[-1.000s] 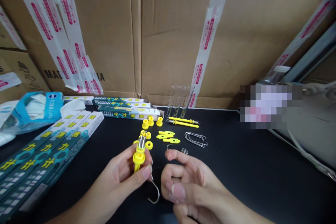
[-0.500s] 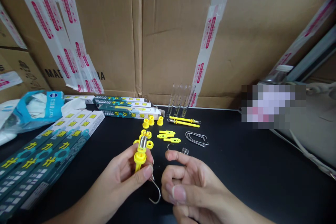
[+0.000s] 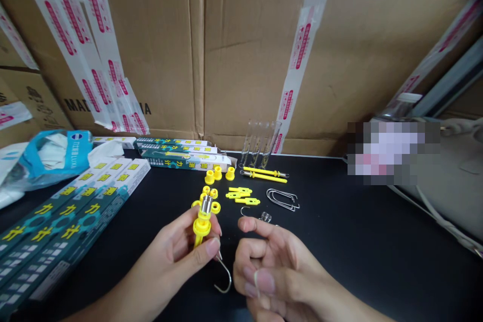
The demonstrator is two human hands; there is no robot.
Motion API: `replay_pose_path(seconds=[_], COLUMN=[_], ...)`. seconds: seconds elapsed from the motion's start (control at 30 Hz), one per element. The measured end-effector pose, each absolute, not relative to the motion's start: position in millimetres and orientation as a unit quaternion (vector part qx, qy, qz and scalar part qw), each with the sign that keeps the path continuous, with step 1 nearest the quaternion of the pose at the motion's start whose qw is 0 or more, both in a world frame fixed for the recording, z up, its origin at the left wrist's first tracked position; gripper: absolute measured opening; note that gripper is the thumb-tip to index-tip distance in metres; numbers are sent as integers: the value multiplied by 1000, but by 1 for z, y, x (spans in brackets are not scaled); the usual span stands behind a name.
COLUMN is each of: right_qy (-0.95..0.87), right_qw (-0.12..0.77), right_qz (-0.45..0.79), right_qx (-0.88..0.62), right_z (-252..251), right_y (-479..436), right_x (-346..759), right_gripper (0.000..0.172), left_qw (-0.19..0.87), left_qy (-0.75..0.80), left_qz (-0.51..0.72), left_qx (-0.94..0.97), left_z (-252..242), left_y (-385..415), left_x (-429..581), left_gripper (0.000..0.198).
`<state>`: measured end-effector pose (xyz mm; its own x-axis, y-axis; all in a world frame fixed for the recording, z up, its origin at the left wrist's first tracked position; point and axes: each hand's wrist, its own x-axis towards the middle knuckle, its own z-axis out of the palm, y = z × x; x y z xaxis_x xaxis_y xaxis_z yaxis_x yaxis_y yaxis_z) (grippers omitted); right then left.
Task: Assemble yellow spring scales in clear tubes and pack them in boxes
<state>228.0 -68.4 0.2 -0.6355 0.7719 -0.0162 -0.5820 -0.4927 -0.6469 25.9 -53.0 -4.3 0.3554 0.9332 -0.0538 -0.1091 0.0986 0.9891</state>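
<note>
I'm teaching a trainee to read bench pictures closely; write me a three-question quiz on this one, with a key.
1. True or false: the left hand holds a yellow part with a metal coil showing at its top.
2. How many long yellow rods lie just in front of the clear tubes? A) one B) two C) five
3. Fill in: the large characters on the long boxes at left are ____ in colour.

Key: 1 true; 2 B; 3 yellow.
</note>
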Motion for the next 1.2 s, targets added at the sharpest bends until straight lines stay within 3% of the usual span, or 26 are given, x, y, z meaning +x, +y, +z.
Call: replay_pose_path(seconds=[0.33, 0.53, 1.2], right_qy=[-308, -316, -329], right_qw=[398, 404, 408], right_qz=[850, 855, 846], right_qx=[-152, -73, -99], right_z=[6, -12, -13], right_y=[-70, -65, -64], right_x=[229, 227, 227], right_gripper=[52, 52, 56], left_qw=[632, 632, 627], left_qy=[388, 385, 401], left_qz=[413, 422, 407], left_qx=[529, 523, 529], left_z=[-6, -6, -1], left_y=[-52, -53, -52], left_x=[26, 26, 27], left_gripper=[22, 22, 27])
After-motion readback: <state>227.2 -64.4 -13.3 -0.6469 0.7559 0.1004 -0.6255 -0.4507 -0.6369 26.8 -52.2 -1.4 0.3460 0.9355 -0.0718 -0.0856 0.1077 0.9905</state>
